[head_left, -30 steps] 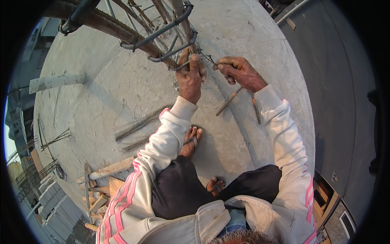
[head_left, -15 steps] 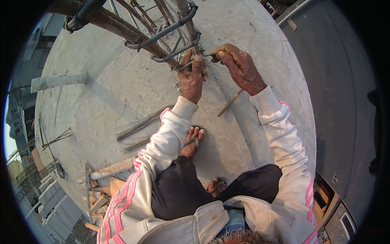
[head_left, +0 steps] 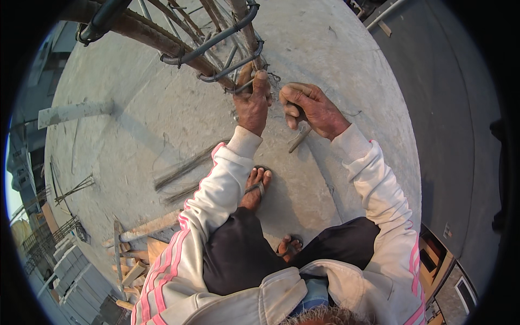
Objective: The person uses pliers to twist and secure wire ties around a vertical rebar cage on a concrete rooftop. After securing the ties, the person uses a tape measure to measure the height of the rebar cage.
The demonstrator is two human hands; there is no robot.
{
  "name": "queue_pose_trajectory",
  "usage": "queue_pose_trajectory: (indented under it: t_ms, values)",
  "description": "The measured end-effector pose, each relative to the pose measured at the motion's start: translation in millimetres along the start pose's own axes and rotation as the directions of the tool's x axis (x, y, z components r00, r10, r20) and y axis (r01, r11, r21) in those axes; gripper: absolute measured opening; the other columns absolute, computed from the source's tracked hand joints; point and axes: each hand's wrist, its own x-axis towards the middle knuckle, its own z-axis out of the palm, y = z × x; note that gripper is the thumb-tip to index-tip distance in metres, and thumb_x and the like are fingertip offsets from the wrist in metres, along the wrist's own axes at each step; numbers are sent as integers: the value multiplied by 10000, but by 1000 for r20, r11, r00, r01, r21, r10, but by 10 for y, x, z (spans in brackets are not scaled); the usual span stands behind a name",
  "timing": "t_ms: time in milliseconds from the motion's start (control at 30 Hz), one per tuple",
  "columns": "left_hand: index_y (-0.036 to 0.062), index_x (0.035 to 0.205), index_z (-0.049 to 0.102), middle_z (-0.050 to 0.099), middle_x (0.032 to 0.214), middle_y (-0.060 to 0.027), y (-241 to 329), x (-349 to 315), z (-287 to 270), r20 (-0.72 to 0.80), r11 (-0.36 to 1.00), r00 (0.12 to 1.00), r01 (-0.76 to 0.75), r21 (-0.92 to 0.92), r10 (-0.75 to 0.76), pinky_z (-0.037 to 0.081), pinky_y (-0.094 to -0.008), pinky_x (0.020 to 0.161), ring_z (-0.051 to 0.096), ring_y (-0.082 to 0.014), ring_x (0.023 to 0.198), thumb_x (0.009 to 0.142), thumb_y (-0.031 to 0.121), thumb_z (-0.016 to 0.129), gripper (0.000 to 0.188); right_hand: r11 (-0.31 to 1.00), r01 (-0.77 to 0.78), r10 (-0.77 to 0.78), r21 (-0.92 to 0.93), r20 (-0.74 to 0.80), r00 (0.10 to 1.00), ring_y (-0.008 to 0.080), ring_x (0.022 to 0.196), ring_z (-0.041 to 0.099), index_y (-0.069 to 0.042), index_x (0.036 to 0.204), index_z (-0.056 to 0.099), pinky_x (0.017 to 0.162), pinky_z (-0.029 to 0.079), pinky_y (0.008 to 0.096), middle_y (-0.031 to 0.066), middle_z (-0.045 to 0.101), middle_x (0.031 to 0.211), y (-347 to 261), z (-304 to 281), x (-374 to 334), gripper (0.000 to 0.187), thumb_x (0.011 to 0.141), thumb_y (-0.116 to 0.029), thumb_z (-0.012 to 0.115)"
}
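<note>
A cage of rusty brown steel bars (head_left: 216,40) is seen at the far side of the grey concrete floor (head_left: 325,54). Its far part is cut off by the dark rim of the picture. The left hand (head_left: 253,103) is wrapped around one bar where a bent grey ring (head_left: 227,65) crosses it. Thin tie wire (head_left: 273,78) can be made out just beside the fingertips, but it is too small to be seen well. The right hand (head_left: 311,108) is clenched into a fist just right of the left hand. Something thin seems to be gripped inside it, but what is held cannot be told. A short stick (head_left: 299,140) is seen on the floor near the right wrist. Loose thin rods (head_left: 184,170) are laid to the left. One sandalled foot (head_left: 255,187) is shown nearer, and the other is partly hidden by the dark trousers.
</note>
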Motion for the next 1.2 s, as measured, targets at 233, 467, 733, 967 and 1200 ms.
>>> queue_pose_trajectory:
  t_ms: [233, 467, 733, 967, 1200]
  values:
    - [48, 1220, 610, 598, 797, -14, 17, 24, -103, 97, 999, 995, 2, -33, 1, 454, -266, 519, 551, -99, 634, 1040, 415, 614, 409, 768, -204, -4, -607, -324, 946, 222, 851, 708, -24, 1166, 663, 769, 570, 393, 62, 667, 852, 210, -664, -101, 499, 1007, -495, 622]
    - [65, 1330, 528, 666, 935, -82, 80, -146, -5, 61, 933, 991, 133, -335, -119, 530, -320, 629, 632, -172, 700, 1047, 366, 572, 416, -37, -712, -164, -701, -699, 697, 376, 1096, 692, 15, 1313, 568, 884, 555, 508, 213, 712, 1027, 1206, -1124, -450, 584, 948, -423, 694]
    - [53, 1292, 578, 680, 1057, -105, 168, -376, 53, 16, 920, 929, 368, -133, -370, 547, -326, 707, 673, -184, 763, 1047, 384, 602, 413, 94, -594, -306, -799, -591, 746, 400, 994, 689, -26, 1090, 618, 859, 555, 521, 215, 677, 1036, 1491, -1400, -619, 318, 873, -233, 723]
    - [54, 1350, 540, 669, 1049, -69, 237, -248, 151, 250, 774, 869, 494, -396, -427, 548, -331, 756, 664, -184, 838, 1061, 422, 568, 469, 993, -114, 103, 14, -553, 827, 120, 527, 464, -57, 1256, 561, 498, 415, 334, -4, 503, 753, 1326, -1150, -399, 385, 930, -212, 697]
    - [50, 1300, 571, 639, 935, -28, 315, -245, 176, 223, 839, 880, 469, -277, -419, 533, -326, 747, 637, -170, 812, 1075, 411, 540, 427, 956, -263, 292, 127, -385, 875, 74, 534, 453, -80, 1039, 678, 516, 413, 277, -66, 478, 686, 1019, -833, -244, 452, 921, -506, 768]
